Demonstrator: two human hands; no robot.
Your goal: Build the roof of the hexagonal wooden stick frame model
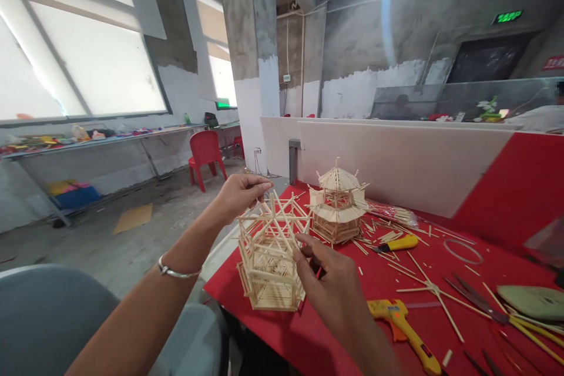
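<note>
A small pavilion frame (273,270) of thin wooden sticks stands on the red table before me, its top partly built of slanting sticks. At its upper left, my left hand (245,192) is closed in a pinch; what lies between thumb and finger is too small to make out. My right hand (328,273) is at the frame's right side, thumb and forefinger closed on its edge near the lower end of a slanting stick. Just behind stands a finished-looking stick pavilion (338,205) with two roof tiers.
On the red table (352,341) lie a yellow hot glue gun (403,326), a yellow-handled cutter (399,243), scissors (478,299), a star of joined sticks (434,288), a clear tape ring (462,251) and scattered sticks. A pale divider board (388,167) borders the back. Grey chair (189,341) at left.
</note>
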